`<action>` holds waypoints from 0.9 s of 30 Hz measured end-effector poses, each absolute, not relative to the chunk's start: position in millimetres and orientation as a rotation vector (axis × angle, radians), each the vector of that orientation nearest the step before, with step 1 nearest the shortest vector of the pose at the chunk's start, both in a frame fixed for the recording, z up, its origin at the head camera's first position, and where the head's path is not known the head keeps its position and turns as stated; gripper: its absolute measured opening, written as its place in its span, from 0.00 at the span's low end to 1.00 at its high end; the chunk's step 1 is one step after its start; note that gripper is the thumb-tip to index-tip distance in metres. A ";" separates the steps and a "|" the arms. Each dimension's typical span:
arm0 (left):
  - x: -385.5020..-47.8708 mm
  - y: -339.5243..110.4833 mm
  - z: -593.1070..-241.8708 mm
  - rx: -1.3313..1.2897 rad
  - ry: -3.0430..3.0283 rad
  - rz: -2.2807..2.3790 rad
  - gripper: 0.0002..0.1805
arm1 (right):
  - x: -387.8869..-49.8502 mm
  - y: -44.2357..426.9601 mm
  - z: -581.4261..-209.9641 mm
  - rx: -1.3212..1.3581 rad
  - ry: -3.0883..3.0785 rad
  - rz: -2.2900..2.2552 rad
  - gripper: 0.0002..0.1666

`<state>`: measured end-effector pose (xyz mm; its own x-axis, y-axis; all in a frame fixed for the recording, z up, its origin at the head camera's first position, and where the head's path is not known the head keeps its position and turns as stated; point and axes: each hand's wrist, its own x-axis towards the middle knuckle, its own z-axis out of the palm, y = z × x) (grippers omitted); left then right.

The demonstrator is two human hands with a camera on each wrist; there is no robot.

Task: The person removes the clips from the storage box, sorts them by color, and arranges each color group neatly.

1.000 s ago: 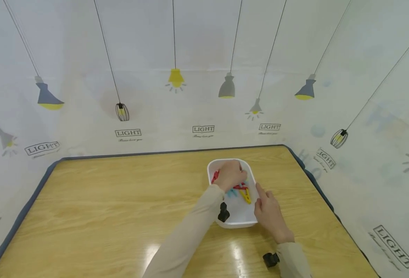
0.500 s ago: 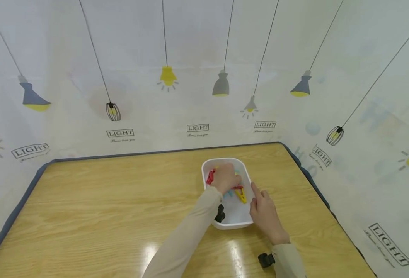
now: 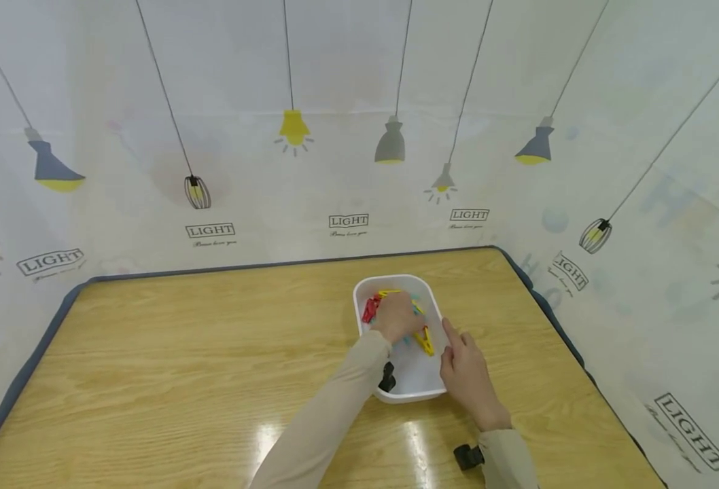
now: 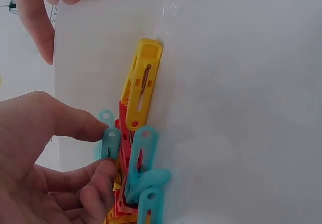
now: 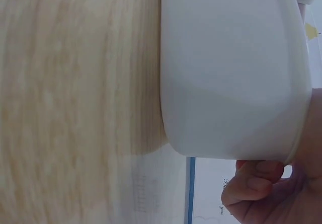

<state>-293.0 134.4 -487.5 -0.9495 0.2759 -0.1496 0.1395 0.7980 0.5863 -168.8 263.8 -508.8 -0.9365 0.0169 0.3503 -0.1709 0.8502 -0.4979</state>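
Head view, white tray (image 3: 417, 377) on wood-grain table (image 3: 182, 360), lamp-printed walls (image 3: 243, 149) around

Dipping L hand (image 3: 397, 316) into white tray (image 3: 417, 373) among small clips, w/ fingertips hard to see. Working w/ that hand btwn red clips (image 3: 370, 309) on its L & a yellow clip (image 3: 425, 341) on its R, plus bits of light-blue clips (image 3: 406, 339) nearby. Holding tray's R rim w/ R hand (image 3: 471, 380), pointing index finger fwd along it. Leaning both arms over wood-grain table (image 3: 170, 367), R of centre. Wearing beige sleeves (image 3: 329, 411) & 2 black wrist cams (image 3: 468, 457), 1 per arm. Facing pale wall sheet (image 3: 243, 136) w/ printed pendant lamps (image 3: 390, 144) & 3 LIGHT labels (image 3: 348, 221) straight ahead.
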 end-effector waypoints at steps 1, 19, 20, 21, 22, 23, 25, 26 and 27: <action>-293.1 134.6 -487.6 0.324 2.761 0.873 0.13 | -168.6 263.6 -508.4 0.112 -2.683 0.770 0.30; -290.3 128.3 -476.4 0.443 2.861 0.787 0.15 | -168.7 260.7 -506.5 0.057 -2.684 0.754 0.31; -290.7 127.9 -475.7 0.461 2.875 0.767 0.14 | -168.7 260.7 -505.7 0.059 -2.689 0.759 0.31; -291.0 127.4 -474.6 0.476 2.887 0.751 0.14 | -168.8 260.7 -505.0 0.060 -2.692 0.764 0.31; -291.1 126.8 -473.2 0.491 2.894 0.747 0.13 | -168.9 260.7 -504.2 0.063 -2.694 0.772 0.32; -291.1 126.3 -471.7 0.500 2.893 0.752 0.13 | -169.1 260.8 -503.8 0.068 -2.692 0.776 0.31; -291.6 125.3 -468.6 0.512 2.892 0.761 0.12 | -169.4 260.8 -503.2 0.074 -2.690 0.777 0.31; -291.7 124.7 -466.8 0.511 2.886 0.769 0.12 | -169.7 260.6 -503.0 0.077 -2.691 0.779 0.31; -291.8 124.1 -465.1 0.503 2.878 0.783 0.12 | -170.1 260.5 -503.1 0.079 -2.693 0.779 0.31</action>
